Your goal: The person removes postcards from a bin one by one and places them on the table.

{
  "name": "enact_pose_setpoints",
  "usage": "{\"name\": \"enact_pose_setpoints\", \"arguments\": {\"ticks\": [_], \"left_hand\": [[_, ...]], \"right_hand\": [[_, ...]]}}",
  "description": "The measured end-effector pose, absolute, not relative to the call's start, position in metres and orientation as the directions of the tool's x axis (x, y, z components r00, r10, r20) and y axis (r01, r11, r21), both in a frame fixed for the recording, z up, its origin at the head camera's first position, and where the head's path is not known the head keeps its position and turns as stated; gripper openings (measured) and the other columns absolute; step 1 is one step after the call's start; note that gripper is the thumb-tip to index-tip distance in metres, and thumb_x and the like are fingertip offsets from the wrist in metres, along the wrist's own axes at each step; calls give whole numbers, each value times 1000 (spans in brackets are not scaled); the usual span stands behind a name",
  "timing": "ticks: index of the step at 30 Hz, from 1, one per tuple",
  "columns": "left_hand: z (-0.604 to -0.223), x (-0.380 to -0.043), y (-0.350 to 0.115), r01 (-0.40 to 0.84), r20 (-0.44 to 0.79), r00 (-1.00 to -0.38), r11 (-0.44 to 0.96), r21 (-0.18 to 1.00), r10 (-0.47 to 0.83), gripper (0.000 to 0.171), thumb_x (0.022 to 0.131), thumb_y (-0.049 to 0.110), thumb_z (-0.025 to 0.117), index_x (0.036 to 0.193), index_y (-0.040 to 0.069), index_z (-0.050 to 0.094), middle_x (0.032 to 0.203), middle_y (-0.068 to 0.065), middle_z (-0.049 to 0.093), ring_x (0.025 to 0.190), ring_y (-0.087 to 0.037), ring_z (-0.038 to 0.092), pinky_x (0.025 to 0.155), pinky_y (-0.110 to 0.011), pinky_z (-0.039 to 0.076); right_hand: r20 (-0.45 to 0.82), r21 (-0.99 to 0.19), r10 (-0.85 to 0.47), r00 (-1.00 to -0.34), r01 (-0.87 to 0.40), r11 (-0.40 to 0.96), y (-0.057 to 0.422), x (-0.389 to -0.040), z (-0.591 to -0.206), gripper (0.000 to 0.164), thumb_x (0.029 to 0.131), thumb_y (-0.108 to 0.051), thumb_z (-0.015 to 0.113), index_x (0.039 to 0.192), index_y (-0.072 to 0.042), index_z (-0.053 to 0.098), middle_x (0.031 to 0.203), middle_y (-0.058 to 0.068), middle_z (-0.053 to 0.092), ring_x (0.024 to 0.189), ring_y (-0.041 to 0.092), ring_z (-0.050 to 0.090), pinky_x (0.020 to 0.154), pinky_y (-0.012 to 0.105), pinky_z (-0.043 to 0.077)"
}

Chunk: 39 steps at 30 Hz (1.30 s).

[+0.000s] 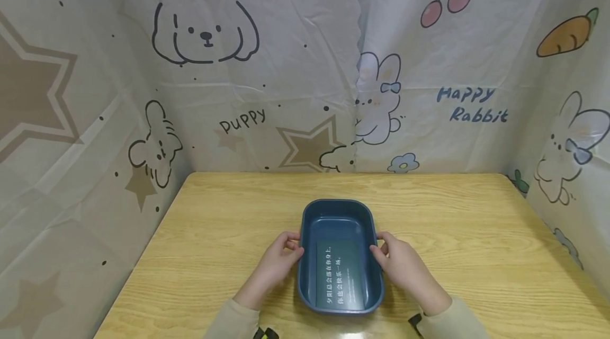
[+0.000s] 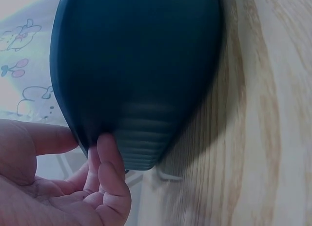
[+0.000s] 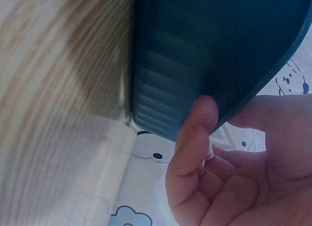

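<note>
A dark blue rectangular container (image 1: 340, 212) with rounded corners stands on the wooden table, its long side running away from me. Inside it, toward the near end, lies a dark green card or booklet (image 1: 338, 275) with white printed characters. My left hand (image 1: 278, 257) grips the container's left rim, thumb on the edge and curled fingers against the outer wall (image 2: 136, 65). On the opposite rim, my right hand (image 1: 402, 259) pinches in the same way. The right wrist view shows the fingertips pressed to the ridged outer wall (image 3: 161, 89). The container's underside is hidden.
The light wooden table (image 1: 229, 212) extends around the container on all sides. A white curtain (image 1: 267, 79) with cartoon animals, stars and fruit hangs behind it and along both sides. Black straps (image 1: 267, 333) show at the wrists.
</note>
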<state>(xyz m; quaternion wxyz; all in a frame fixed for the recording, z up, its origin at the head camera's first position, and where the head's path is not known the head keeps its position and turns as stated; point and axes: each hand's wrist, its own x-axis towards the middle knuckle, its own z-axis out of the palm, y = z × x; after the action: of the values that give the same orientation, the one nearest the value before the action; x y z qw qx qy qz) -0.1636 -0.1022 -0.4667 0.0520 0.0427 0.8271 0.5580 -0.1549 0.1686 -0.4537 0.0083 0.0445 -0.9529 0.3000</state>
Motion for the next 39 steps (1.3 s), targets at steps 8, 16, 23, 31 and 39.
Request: {"name": "enact_pose_setpoints", "arguments": {"ticks": [8, 16, 23, 31, 39], "left_hand": [[-464, -165, -98, -22, -72, -991, 394, 919, 113, 28, 90, 11, 57, 115, 0, 55, 94, -12, 53, 64, -14, 48, 58, -28, 42], [-466, -176, -90, -75, -98, -993, 308, 949, 62, 38, 95, 19, 54, 127, 0, 48, 109, -16, 50, 84, -22, 56, 70, -35, 50], [-473, -180, -86, -24, -33, -999, 243, 970, 31, 40, 95, 18, 54, 132, 3, 47, 121, -21, 51, 100, -28, 57, 83, -45, 53], [-480, -180, -87, 21, 13, -999, 160, 987, 50, 40, 96, 14, 51, 135, 3, 45, 130, -23, 49, 112, -34, 55, 94, -51, 49], [-487, -184, -92, 24, 16, -997, 115, 993, 75, 41, 94, 7, 52, 135, 5, 47, 130, -23, 51, 110, -36, 55, 93, -47, 48]], "right_hand": [[45, -567, -80, -996, -92, 819, 169, -155, -454, 39, 92, -21, 59, 120, 5, 56, 68, 0, 59, 55, 11, 48, 51, 30, 44], [66, -571, -76, -995, -100, 815, 168, -156, -457, 37, 92, -21, 59, 118, 4, 57, 68, 1, 59, 55, 11, 48, 52, 30, 44], [54, -579, -68, -996, -87, 811, 167, -157, -459, 38, 92, -22, 58, 121, 3, 56, 69, 1, 59, 55, 11, 48, 51, 30, 44], [9, -594, -50, -999, -45, 803, 166, -158, -459, 44, 95, -29, 55, 126, 2, 52, 76, 4, 61, 60, 12, 51, 53, 30, 46], [185, -577, -54, -981, -153, 802, 170, -157, -455, 55, 92, -34, 59, 131, 3, 47, 105, 16, 59, 89, 26, 56, 75, 44, 52]]}}
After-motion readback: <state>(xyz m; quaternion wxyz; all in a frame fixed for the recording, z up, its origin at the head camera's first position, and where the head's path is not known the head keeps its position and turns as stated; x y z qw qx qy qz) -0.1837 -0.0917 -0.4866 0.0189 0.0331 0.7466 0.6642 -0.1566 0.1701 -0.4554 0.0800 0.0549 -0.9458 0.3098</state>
